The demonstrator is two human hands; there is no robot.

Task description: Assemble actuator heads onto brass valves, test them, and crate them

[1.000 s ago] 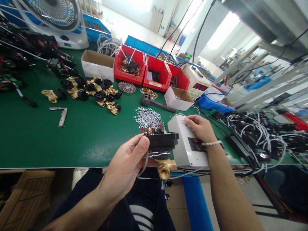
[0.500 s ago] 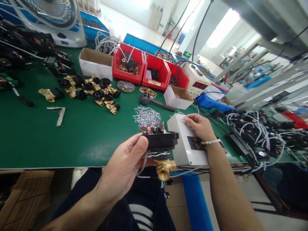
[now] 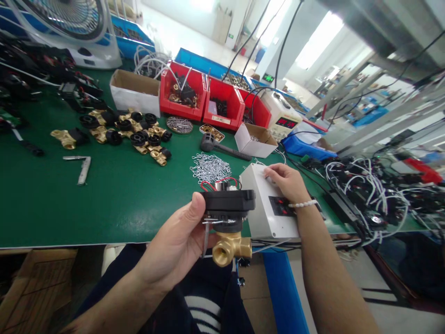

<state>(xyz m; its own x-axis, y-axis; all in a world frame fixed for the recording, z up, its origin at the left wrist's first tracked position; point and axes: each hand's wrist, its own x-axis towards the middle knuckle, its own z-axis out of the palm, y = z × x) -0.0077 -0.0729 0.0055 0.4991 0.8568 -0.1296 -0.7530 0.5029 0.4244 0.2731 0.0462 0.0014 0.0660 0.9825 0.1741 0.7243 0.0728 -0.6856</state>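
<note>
L hand [image 3: 177, 239] gripped blk/brass valve assy [image 3: 227, 202] near ctr, at near edge of green bench [image 3: 104, 208]; R hand [image 3: 285, 182] touched grey box [image 3: 257, 206] at right, fingers curled, grip unclear; metal clips [image 3: 210, 167] lay far side.

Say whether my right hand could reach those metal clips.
Probably yes. The metal clips lie in the open near the gray box; only the valve unit in your left hand, overlapping their near edge in view, might crowd your right hand.
</note>
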